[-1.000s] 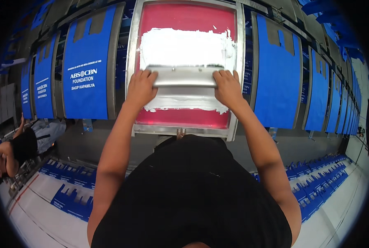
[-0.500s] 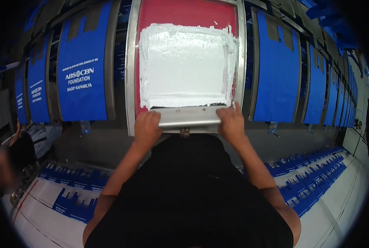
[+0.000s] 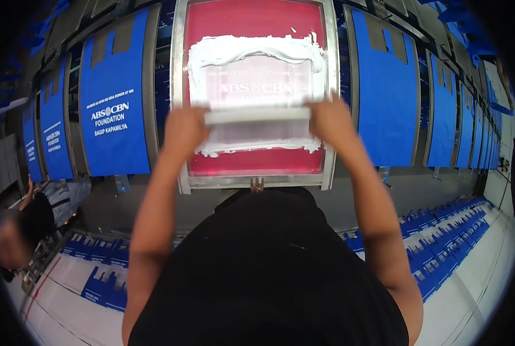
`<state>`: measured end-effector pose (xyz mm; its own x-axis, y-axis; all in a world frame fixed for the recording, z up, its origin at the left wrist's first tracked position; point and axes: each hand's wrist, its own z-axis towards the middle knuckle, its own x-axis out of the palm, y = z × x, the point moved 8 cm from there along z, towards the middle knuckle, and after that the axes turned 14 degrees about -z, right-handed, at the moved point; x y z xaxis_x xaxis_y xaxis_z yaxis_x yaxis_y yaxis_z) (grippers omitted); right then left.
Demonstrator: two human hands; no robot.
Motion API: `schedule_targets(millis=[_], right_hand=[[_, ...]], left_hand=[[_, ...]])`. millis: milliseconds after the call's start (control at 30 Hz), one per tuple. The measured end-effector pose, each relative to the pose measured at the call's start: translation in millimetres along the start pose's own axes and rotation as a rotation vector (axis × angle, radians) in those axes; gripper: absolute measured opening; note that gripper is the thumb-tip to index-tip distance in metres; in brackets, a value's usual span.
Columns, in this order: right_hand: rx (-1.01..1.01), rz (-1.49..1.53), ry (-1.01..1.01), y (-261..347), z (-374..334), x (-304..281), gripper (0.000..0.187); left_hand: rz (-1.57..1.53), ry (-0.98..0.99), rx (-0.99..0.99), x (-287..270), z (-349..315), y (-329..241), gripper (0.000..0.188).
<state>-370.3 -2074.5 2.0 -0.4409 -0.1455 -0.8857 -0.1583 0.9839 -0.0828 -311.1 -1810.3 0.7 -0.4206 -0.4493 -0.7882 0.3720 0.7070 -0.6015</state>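
A metal-framed printing screen (image 3: 256,165) with pinkish-red mesh lies in front of me. Across its middle runs a squeegee (image 3: 257,116), slightly blurred. My left hand (image 3: 186,128) grips the squeegee's left end, and my right hand (image 3: 330,120) is closed on its right end. Thick white ink (image 3: 248,49) is heaped in a ridge along the far side of the print area, with rough smears at the sides and a line at the near side. Pale lettering shows through the mesh between the ridge and the squeegee.
Blue printed bags (image 3: 112,98) lie on boards to the left. Plain-faced blue bags (image 3: 384,92) lie on boards to the right. A metal clasp (image 3: 257,184) sits at the screen's near edge. More blue bags (image 3: 444,254) cover the floor behind, and another person (image 3: 35,219) is at far left.
Both hands have moved the squeegee away from the screen's near edge to its middle. The white ink layer over the print area has thinned, exposing the lettering, with ink gathered at the far side.
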Motion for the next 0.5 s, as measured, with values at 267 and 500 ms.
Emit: schedule_targets(millis=[267,500], right_hand=[[0.079,0.032,-0.231,-3,10,32,0.043],[0.031,-0.024,-0.173,-35,89,-6,0.043]], left_hand=[[0.020,-0.044,0.024,26,18,7,0.024],[0.056,-0.112,-0.013,-7,90,29,0.025]])
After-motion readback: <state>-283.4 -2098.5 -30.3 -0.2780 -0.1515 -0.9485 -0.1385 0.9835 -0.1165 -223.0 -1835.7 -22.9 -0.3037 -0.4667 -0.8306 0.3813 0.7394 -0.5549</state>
